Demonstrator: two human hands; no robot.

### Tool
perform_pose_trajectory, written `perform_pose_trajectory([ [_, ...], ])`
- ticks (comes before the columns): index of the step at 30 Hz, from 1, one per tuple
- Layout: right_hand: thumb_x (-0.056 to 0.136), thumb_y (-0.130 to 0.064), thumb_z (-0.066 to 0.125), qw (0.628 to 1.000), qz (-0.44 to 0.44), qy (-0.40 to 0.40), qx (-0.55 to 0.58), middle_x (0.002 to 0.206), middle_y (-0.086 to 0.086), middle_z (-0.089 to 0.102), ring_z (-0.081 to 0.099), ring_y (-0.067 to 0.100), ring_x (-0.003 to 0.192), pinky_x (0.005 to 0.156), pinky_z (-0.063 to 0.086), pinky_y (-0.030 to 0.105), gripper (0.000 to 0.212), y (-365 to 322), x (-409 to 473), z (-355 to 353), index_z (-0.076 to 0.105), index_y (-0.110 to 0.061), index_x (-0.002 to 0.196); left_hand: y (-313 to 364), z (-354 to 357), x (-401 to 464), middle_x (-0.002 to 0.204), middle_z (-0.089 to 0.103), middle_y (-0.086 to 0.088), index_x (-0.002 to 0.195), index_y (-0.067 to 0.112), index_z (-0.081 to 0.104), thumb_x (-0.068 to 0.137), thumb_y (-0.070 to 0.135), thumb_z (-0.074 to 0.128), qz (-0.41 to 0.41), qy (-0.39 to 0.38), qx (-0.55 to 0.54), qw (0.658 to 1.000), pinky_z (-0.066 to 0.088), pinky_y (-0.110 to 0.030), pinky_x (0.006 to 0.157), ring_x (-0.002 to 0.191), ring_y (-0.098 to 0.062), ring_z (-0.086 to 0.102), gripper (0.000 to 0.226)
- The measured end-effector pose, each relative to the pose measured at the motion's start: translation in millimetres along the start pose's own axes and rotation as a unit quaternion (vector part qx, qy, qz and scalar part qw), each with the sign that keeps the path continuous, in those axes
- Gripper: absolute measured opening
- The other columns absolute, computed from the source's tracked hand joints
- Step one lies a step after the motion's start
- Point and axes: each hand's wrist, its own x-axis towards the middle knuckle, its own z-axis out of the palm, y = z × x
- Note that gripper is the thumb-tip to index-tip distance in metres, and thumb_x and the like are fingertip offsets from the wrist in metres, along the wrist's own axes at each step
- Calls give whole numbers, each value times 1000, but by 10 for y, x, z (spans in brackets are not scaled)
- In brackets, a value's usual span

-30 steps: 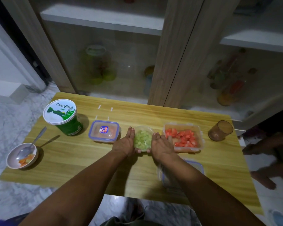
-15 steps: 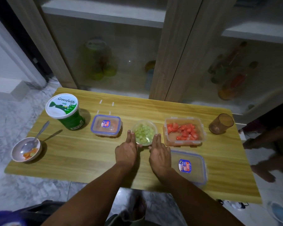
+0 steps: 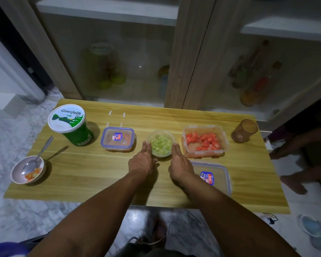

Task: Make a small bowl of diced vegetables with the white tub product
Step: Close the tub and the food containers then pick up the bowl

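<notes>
Both hands flat-ish on the wooden table point(image 3: 93, 175), fingers straight & unclenched, gripping nothing. Left hand point(image 3: 141, 161) sits at 7 o'clock of the clear round cup of diced green veg point(image 3: 161, 143), fingertips just beside its rim; right hand point(image 3: 180, 163) at 5 o'clock of same cup, fingertips near the rim; can't tell if either touches it. Cup stands upright, mid-table. At its 3 o'clock, just beside: open clear rectangular container w/ diced red veg point(image 3: 204, 141). At its 9 o'clock: smaller lidded container, blue-rimmed lid w/ sticker point(image 3: 118, 138). Further toward 9–10 o'clock: Greenfields plain tub point(image 3: 70, 125), white lid on, green body, upright. Far left edge, approx 8 o'clock from the cup: small bowl point(image 3: 27, 171) holding a few orange & pale diced bits, metal spoon point(image 3: 37, 158) resting in it, handle pointing to 1 o'clock. Loose blue-rimmed lid point(image 3: 214, 176) lies flat at 4 o'clock, partly under the right forearm. Brown tumbler point(image 3: 244, 131) upright at far right, 3 o'clock, well apart from the hands.
</notes>
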Motion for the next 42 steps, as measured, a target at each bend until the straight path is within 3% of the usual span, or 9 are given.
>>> perform_pose_trajectory([
  [4, 87, -1, 55, 998, 11, 33, 48, 152, 8, 40, 46, 32, 131, 99, 47, 42, 79, 47, -46, -119, 20, -22, 154, 38, -33, -128, 162, 19, -2, 156, 24, 8, 92, 44, 58, -16, 29, -40, 999, 45, -42, 98, 136, -27, 42, 84],
  [8, 89, -10, 55, 990, 39, 95, 99, 117, 11, 67, 62, 31, 108, 84, 53, 37, 48, 152, -164, -176, 54, -23, 135, 126, 16, -342, 133, 46, -9, 133, 13, 39, 91, 34, 59, -40, 133, -117, 983, 47, -43, 88, 120, -28, 52, 51],
  [16, 85, -17, 54, 973, 132, 107, 154, 108, 9, 70, 62, 32, 101, 83, 52, 32, 21, 584, -447, -221, 72, -21, 96, 345, 288, -532, 122, 62, -10, 119, 13, 58, 85, 41, 62, -60, -28, -136, 988, 51, -37, 91, 113, -29, 60, 43],
  [22, 86, -13, 55, 956, 220, 142, 133, 121, 17, 65, 60, 35, 112, 90, 49, 34, 29, 1045, -534, -351, 69, -13, 111, 636, 493, -538, 115, 68, -19, 110, 0, 66, 81, 34, 69, -56, -100, -217, 969, 51, -36, 85, 109, -34, 63, 45],
  [28, 86, -29, 62, 952, 276, 58, 116, 136, 17, 43, 47, 36, 125, 100, 43, 38, 47, 1533, -464, -434, 52, -11, 128, 855, 779, -360, 77, 64, -28, 69, -6, 63, 61, 18, 77, -149, -132, -391, 899, 55, -44, 61, 65, -35, 66, 29],
  [31, 86, -28, 58, 956, 263, -9, 130, 140, 18, 39, 45, 36, 128, 105, 42, 37, 53, 1732, -390, -468, 46, -15, 135, 1019, 714, -445, 75, 64, -28, 77, -12, 62, 67, 5, 76, -193, -126, -456, 860, 59, -54, 66, 65, -40, 69, 25],
  [33, 83, -28, 59, 958, 249, -31, 139, 137, 18, 41, 48, 36, 124, 104, 44, 37, 52, 1812, -332, -477, 47, -17, 132, 1142, 673, -509, 67, 57, -27, 76, -14, 56, 76, -4, 70, -205, -140, -498, 831, 56, -47, 59, 52, -34, 61, 18],
  [38, 74, -20, 56, 955, 213, -47, 202, 113, 15, 56, 62, 36, 99, 66, 56, 37, 34, 1999, -230, -622, 51, -13, 107, 1254, 631, -574, 44, 52, -15, 70, -8, 57, 88, 9, 69, -213, -167, -448, 852, 41, -21, 35, 30, -21, 48, 27],
  [42, 81, 4, 49, 938, 178, -105, 278, 91, 17, 58, 62, 33, 73, 41, 43, 28, 19, 2143, -242, -855, 49, -15, 84, 1245, 492, -617, 58, 60, -10, 85, 0, 61, 96, 20, 60, -192, -264, -382, 865, 48, -21, 42, 42, -14, 55, 23],
])
